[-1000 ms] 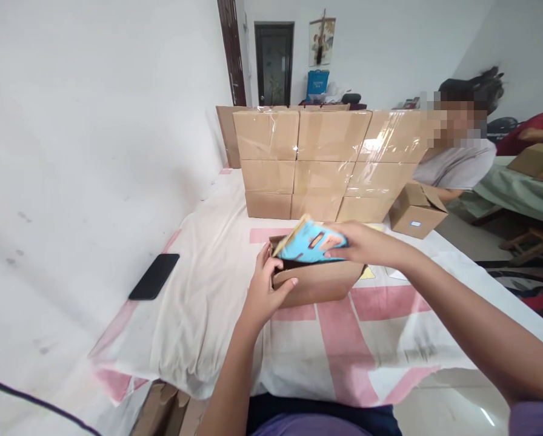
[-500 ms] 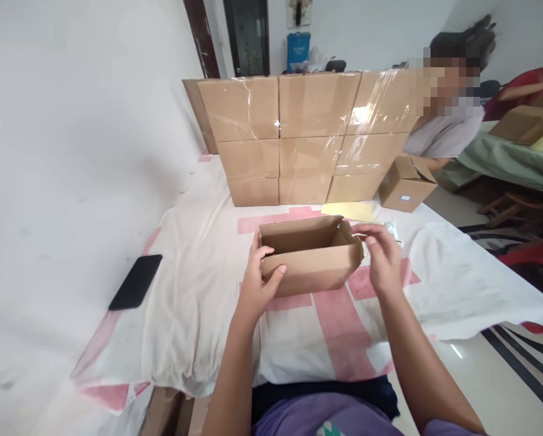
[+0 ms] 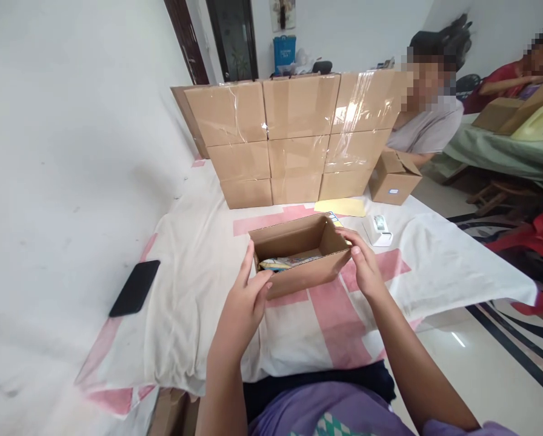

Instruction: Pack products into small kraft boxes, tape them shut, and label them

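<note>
An open-topped cardboard box [image 3: 310,277] stands on the cloth before me, tilted slightly so its inside shows. In it lies a colourful flat packet [image 3: 283,264], partly hidden by the front wall. My left hand [image 3: 246,290] grips the left end, fingers along the outer side and thumb at the front corner. At the opposite end my right hand [image 3: 361,257] holds the right edge, its thumb by the front corner and its fingers behind. A small white item [image 3: 379,232] sits beyond my right hand, and a yellow sheet [image 3: 340,208] lies behind the box.
A wall of taped cardboard boxes [image 3: 294,154] stands at the table's back. To its right is a closed box [image 3: 394,181], with a person behind it. A black phone [image 3: 134,289] lies at the left, beside the wall. Another person sits at a far table.
The box has tipped so the packet inside shows. My right hand has closed in on the right end, where the flap edge is no longer raised. The camera view has shifted slightly.
</note>
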`<state>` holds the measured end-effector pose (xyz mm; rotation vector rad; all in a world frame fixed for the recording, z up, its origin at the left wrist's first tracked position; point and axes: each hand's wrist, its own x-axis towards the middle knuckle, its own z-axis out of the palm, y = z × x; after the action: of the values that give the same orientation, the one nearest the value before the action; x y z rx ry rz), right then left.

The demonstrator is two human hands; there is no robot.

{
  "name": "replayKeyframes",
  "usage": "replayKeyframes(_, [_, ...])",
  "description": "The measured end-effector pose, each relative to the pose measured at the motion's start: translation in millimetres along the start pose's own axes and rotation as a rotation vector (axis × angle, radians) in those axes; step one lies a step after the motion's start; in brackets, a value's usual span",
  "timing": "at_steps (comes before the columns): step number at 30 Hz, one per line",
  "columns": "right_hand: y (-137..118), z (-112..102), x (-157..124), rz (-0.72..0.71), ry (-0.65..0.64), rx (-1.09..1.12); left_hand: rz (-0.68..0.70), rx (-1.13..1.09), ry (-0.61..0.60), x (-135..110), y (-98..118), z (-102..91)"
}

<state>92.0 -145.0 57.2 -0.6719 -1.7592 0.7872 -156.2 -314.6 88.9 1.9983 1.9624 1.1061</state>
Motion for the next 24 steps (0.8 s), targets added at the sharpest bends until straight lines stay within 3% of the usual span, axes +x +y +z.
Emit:
replayKeyframes(6, [4.1, 9.2, -7.7, -0.050, -0.025, -0.001, 0.016, -0.097, -0.026, 0.5, -5.3, 5.9])
replayKeyframes(11, [2.1, 9.2, -8.5, -0.029, -0.003, -0.046, 0.041, -0.252, 0.054, 3.0, -14.8, 30.7])
replayKeyframes(15, [-5.6, 9.6, -8.4, 0.075, -0.002, -0.102, -0.121, -0.505, 0.171, 10.5, -21.7, 48.9])
replayKeyframes(18, [-11.5, 9.3, -5.1, 0.182, -0.031, -0.159, -0.285, -0.562, 0.302, 22.1, -24.0, 55.1])
replayKeyframes(24, [-11.2, 5.6, 18.1, 0.100, -0.063, -0.130, -0.177, -0.634, 0.336, 37.9, -26.8, 60.1])
